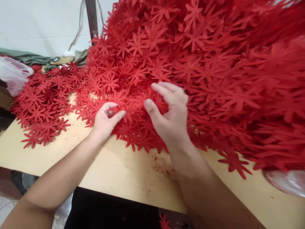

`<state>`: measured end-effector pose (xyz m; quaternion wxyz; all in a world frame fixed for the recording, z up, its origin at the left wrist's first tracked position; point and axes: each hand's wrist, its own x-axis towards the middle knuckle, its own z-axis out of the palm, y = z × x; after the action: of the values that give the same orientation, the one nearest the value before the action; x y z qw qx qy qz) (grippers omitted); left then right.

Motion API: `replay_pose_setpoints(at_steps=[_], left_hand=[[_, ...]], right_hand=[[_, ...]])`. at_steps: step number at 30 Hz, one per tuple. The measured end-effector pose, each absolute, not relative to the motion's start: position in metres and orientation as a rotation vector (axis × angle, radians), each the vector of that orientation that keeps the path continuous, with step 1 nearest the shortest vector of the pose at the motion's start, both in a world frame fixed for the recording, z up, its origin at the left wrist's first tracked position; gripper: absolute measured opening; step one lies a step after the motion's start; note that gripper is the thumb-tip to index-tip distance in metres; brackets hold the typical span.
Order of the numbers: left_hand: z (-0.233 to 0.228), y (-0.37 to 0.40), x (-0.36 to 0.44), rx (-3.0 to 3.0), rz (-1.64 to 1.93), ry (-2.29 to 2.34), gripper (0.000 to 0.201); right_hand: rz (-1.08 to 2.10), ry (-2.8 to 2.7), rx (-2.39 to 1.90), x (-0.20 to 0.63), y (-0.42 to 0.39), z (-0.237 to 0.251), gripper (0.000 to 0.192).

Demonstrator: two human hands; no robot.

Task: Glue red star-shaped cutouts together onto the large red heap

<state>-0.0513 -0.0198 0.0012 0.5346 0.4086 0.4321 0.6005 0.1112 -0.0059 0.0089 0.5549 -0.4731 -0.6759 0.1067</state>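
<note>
Flowers (190,63), red ones, flat little cutouts with thin petals like stars, are heaped all over the worktop (119,171). The big pile rises on the right and runs off the top of the view, so thick you can't pick out single pieces deep inside it. A thinner spread (43,108) of the same cutouts lies off to the left, flat on the wood and joined to the main heap by a band of pieces.

Both hands are in at the front edge of the heap. The left hand (105,119) sits low with its heel on the wood, and its grip is closed in a pinch: thumb and forefinger meet on one flower (116,109) at the pile's rim. The right hand (170,116) is just beside it, a bit higher, back of the hand toward us. Its grip is loosely spread, thumb sticking out to the left and fingers curled over the cutouts, fingertips touching the pile. Can't tell if it actually has hold of a piece.

Red crumbs (159,165) are scattered on the bare wood near the right wrist. One flower (235,163) lies loose at the right front edge of the heap. A clear plastic bag (13,74) sits at the far left, and something clear and shiny (286,181) pokes in at the lower right corner, too blurred to name. Grey-green cloth (28,58) lies along the back by the white wall.
</note>
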Motion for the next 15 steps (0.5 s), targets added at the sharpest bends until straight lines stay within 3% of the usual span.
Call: replay_pose_setpoints(at_steps=[4,8,12,15], left_hand=[[0.000,-0.024,-0.047,0.980,1.355,0.933,0.044],[-0.004,-0.022,-0.049,0.975,1.299,0.977,0.039],[-0.013,-0.018,-0.053,1.054,1.317,1.070,0.022],[-0.017,-0.019,-0.054,1.341,1.293,1.209,0.017]], right_hand=[[0.623,-1.751,-0.983,0.091,-0.018,0.002,0.010],[0.646,-1.530,-1.093,0.094,-0.016,0.001,0.005],[0.366,-1.260,-1.221,0.120,0.007,-0.007,0.011],[-0.066,-1.312,-1.312,0.135,0.026,-0.021,0.037]])
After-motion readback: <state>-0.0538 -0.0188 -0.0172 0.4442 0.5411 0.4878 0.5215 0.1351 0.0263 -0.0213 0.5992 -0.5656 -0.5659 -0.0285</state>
